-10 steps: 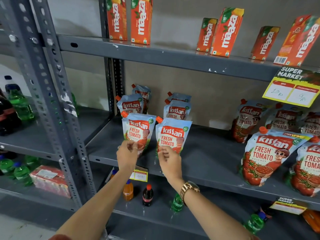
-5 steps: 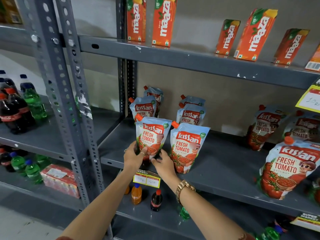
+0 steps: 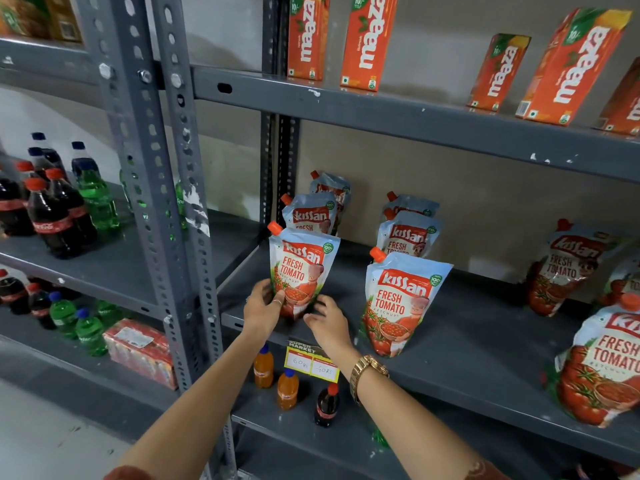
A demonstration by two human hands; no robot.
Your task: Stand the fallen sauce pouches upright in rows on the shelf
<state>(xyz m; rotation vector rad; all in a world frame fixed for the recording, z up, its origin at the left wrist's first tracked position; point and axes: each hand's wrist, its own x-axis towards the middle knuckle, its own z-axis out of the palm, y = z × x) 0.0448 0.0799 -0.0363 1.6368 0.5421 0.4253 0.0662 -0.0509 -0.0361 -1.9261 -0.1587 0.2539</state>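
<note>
Setting front-left pouch (image 3: 302, 271) straight, close to shelf edge (image 3: 450, 382). Left hand (image 3: 262, 308) wrapped round its bottom; right hand (image 3: 327, 322) open, fingers spread, maybe just touching. Next: let go gently, no tipping. Bare shelf between rows. Farther right, leaning pouches (image 3: 564, 268) waiting.

Six Kissan tomato ketchup pouches stand upright in two rows of three on the grey shelf (image 3: 467, 344): the front-left pouch (image 3: 302, 268) near the edge, the front-right pouch (image 3: 401, 299) beside it. Further pouches (image 3: 568, 265) at the right lean back.
</note>
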